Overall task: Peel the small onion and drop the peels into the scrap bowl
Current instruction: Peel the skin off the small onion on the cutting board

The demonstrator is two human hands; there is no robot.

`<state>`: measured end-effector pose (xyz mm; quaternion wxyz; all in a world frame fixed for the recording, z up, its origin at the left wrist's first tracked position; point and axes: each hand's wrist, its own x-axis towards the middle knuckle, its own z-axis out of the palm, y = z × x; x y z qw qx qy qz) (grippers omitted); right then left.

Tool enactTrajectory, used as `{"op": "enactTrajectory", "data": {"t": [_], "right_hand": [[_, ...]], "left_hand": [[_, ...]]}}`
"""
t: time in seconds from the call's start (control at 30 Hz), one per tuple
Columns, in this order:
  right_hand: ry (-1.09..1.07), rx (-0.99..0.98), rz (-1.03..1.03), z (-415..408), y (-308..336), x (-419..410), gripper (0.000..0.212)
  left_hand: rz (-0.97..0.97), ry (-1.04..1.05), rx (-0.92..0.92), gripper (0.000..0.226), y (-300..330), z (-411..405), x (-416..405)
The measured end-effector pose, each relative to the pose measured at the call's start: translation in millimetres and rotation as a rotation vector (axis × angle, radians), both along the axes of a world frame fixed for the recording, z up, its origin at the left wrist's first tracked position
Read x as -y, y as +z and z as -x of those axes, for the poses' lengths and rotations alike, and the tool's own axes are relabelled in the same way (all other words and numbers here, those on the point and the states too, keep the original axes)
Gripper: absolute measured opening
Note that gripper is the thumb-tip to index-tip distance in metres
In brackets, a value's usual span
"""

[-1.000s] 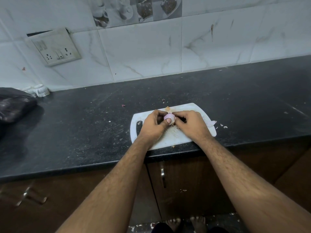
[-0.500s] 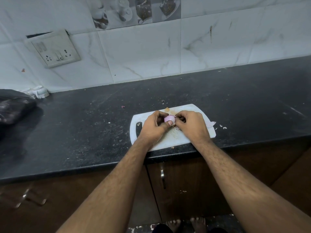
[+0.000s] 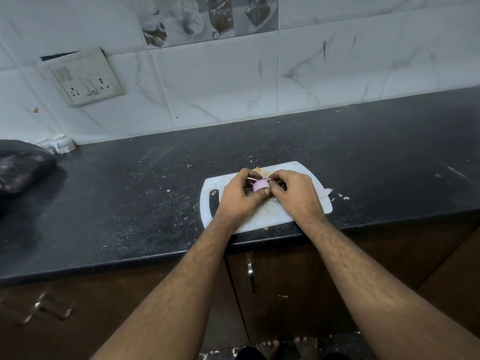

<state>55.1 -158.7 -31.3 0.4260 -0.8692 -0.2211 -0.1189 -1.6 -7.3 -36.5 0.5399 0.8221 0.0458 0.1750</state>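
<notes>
A small pink onion (image 3: 260, 185) is held just above the white cutting board (image 3: 207, 196) near the counter's front edge. My left hand (image 3: 241, 194) grips it from the left, thumb under it. My right hand (image 3: 296, 196) pinches a thin strip of skin at the onion's top right. A pale peel piece (image 3: 325, 192) lies at the board's right edge, and a brownish scrap (image 3: 257, 169) lies at its far edge. No scrap bowl is in view.
The dark stone counter (image 3: 130, 193) carries small crumbs and flecks. A black plastic bag (image 3: 20, 165) sits at the far left, with a small white object (image 3: 61, 144) against the wall. A wall socket plate (image 3: 85, 79) hangs above. Cabinet doors are below the counter.
Both hands stay on the onion over the board. The fingers have shifted slightly and a thin strip of skin now lifts from the onion's top.
</notes>
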Motion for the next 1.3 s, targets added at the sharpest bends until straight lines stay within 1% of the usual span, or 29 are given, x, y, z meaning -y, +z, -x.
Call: {"op": "enactTrajectory", "data": {"t": [0.07,0.13,0.27,0.37,0.47,0.53,0.73,0.8,0.87,0.97,1.03,1.1,1.17,1.3], "right_hand": [[-0.023,-0.013,-0.090,-3,-1,3,0.013],[-0.033,-0.021,-0.149,-6,0,5,0.013],[-0.046,-0.049,-0.177,-6,1,6,0.011],[-0.109,-0.043,-0.205,-6,2,6,0.011],[-0.186,-0.029,-0.249,-7,4,10,0.013],[-0.203,-0.037,-0.233,-6,4,10,0.014],[-0.248,-0.059,-0.255,-3,4,8,0.015],[-0.228,-0.053,-0.235,-4,3,8,0.019],[-0.165,-0.047,-0.171,-6,1,5,0.028],[-0.005,-0.085,-0.087,-4,2,1,0.045],[0.104,-0.092,-0.022,-1,2,-1,0.048],[0.158,-0.072,0.076,-2,-1,-2,0.048],[0.145,-0.060,0.144,-5,-4,-3,0.046],[0.084,-0.065,0.107,-7,-5,-3,0.020]], "left_hand": [[-0.028,-0.004,-0.011,0.048,1,0,2],[-0.044,-0.001,-0.015,0.056,1,0,5],[-0.009,0.010,-0.027,0.059,-1,-1,3],[0.022,-0.008,-0.027,0.060,-1,-1,2],[0.112,-0.037,-0.032,0.062,1,1,1],[0.125,-0.037,-0.029,0.060,0,0,0],[0.029,0.023,0.003,0.038,-2,-2,-5],[-0.016,0.031,0.001,0.036,-5,-5,-6],[-0.059,0.018,-0.002,0.034,-7,-7,-6],[-0.073,-0.006,-0.007,0.032,-8,-8,-6],[-0.067,-0.013,-0.017,0.031,-9,-9,-6],[-0.064,-0.015,-0.018,0.028,-9,-9,-6],[-0.054,-0.010,-0.023,0.027,-9,-8,-6],[-0.043,0.028,-0.030,0.026,-7,-7,-3]]}}
